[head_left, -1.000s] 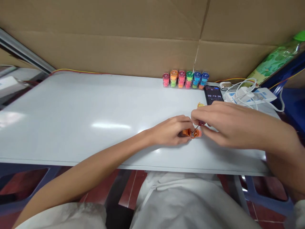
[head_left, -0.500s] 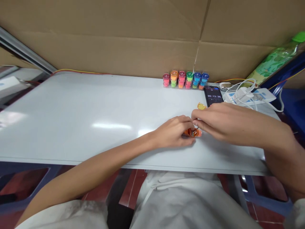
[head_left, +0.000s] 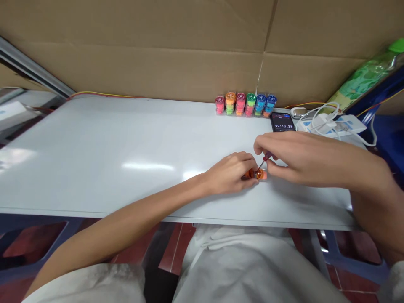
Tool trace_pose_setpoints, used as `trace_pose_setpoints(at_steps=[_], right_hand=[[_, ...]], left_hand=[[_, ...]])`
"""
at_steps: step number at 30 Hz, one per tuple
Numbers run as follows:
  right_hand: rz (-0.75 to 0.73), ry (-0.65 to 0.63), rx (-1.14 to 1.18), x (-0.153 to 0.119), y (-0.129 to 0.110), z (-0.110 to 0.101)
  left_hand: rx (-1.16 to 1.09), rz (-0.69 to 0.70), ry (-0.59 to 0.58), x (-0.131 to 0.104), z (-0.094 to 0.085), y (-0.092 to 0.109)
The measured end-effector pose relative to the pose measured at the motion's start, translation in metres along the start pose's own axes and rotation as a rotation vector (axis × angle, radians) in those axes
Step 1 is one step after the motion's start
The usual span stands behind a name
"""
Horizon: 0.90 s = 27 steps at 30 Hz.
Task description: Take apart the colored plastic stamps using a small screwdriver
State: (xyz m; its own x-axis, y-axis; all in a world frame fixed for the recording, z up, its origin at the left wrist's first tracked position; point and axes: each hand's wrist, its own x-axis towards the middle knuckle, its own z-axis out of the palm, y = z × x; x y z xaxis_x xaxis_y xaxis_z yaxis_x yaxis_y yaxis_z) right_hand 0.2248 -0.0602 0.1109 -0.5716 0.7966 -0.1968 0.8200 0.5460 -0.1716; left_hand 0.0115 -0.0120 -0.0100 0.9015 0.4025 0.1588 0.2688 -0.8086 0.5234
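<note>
While your two bare hands work close together near the front edge of the white table [head_left: 94, 147], your left hand [head_left: 235, 172] has its fingers curled down around one small orange piece [head_left: 261, 174], pinning it to the tabletop. The piece lies flat towards the right side of the table, its right end showing clear and pinkish past your fingertips. Your right hand [head_left: 293, 159] has its thumb and fingers bent nearly closed on the dark red handle of one thin screwdriver [head_left: 265, 158], whose metal shaft slants down to touch or almost touch the piece; you cannot tell which from here.

Behind your hands, six small coloured stacks [head_left: 240, 104] stand side by side in one row near the cardboard wall [head_left: 158, 67]: two with reddish tops, one orange, one green and two blue. Just right of them lie one phone [head_left: 280, 121] showing 00:13:38 and one small white case [head_left: 298, 112]. Farther right are white cables [head_left: 328, 110], one power strip [head_left: 352, 125] and one green-capped bottle [head_left: 362, 82], tilted.
</note>
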Motion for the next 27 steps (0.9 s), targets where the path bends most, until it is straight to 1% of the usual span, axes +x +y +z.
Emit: trace_pose_setpoints(at_steps=[2, 4, 8, 10, 12, 14, 16, 19, 24, 27], right_hand=[[0.067, 0.007, -0.08, 0.0011, -0.0004, 0.0003], [0.088, -0.009, -0.121, 0.0009, -0.0003, 0.0006], [-0.023, -0.036, -0.008, -0.004, 0.002, 0.0002], [-0.01, -0.01, -0.014, -0.0056, 0.0031, 0.0001], [0.052, 0.008, -0.074, -0.0048, 0.0035, 0.0002], [0.068, 0.002, -0.095, -0.0022, 0.0036, 0.0006], [0.028, -0.016, -0.054, 0.0, 0.0037, 0.0007], [-0.025, -0.005, 0.004, 0.0005, 0.0048, 0.0008], [0.031, 0.018, -0.076, -0.0004, 0.0066, 0.0021], [-0.046, -0.005, -0.021, 0.0002, 0.0057, 0.0019]], left_hand=[[0.009, -0.001, 0.002, -0.0003, 0.0011, -0.0006], [0.007, 0.0, 0.001, -0.0004, 0.002, -0.0009], [-0.018, -0.009, -0.013, 0.0004, 0.0011, 0.0004], [-0.016, -0.009, -0.017, 0.0009, 0.0005, 0.001], [0.0, -0.006, -0.011, 0.0011, 0.0005, 0.001], [0.008, -0.003, -0.001, 0.0011, 0.0006, 0.0006], [0.006, 0.003, -0.002, 0.001, 0.0002, 0.0005], [0.017, 0.017, -0.014, 0.001, -0.0003, 0.0014], [0.089, 0.023, 0.001, -0.0002, 0.0014, 0.0029], [0.091, 0.028, 0.012, -0.0009, 0.0013, 0.0045]])
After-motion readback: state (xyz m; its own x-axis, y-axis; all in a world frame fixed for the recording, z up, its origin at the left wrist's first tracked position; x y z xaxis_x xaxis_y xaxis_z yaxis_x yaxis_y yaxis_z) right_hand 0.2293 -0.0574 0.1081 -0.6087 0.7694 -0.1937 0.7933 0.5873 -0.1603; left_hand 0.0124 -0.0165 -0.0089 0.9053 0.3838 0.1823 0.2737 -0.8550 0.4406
